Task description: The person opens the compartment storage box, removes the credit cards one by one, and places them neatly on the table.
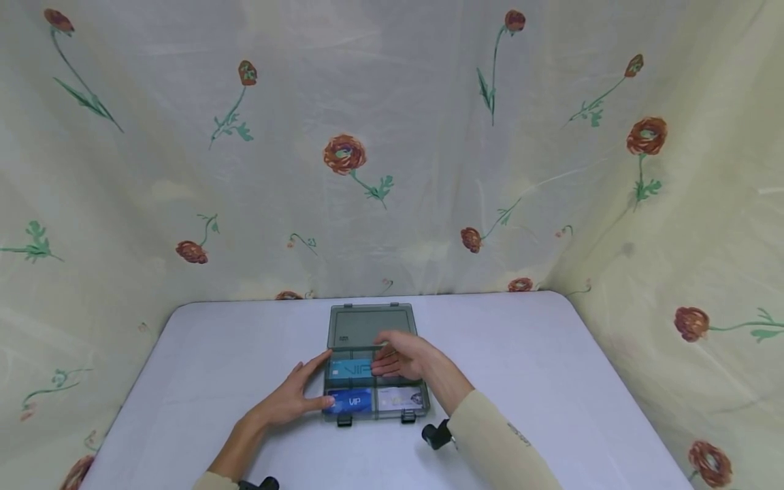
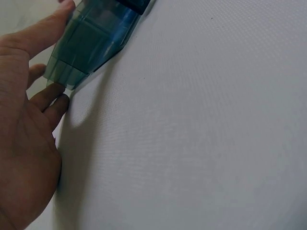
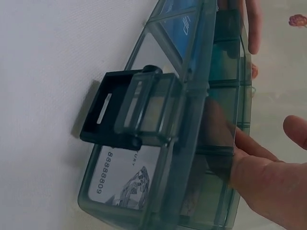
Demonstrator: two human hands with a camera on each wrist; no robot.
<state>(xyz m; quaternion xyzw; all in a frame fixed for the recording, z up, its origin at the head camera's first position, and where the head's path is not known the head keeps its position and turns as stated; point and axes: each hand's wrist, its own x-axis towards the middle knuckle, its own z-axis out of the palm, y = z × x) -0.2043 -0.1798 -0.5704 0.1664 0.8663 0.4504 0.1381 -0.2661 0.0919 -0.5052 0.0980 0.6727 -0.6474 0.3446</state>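
A translucent grey-green plastic storage box lies on the table with its lid folded back. Its near compartments hold a blue VIP card and a whitish card with a diamond picture. A teal VIP card lies in the far left part. My left hand holds the box's left end, thumb at the near corner and fingers at the far side. With its fingers extended, my right hand reaches into the far right part, fingertips right at the teal card's edge. Its thumb stands apart.
Two black latches project from the box's near edge. The table has a white cover. Behind and beside it hangs a flowered curtain. Black wrist camera mounts sit at both sleeves.
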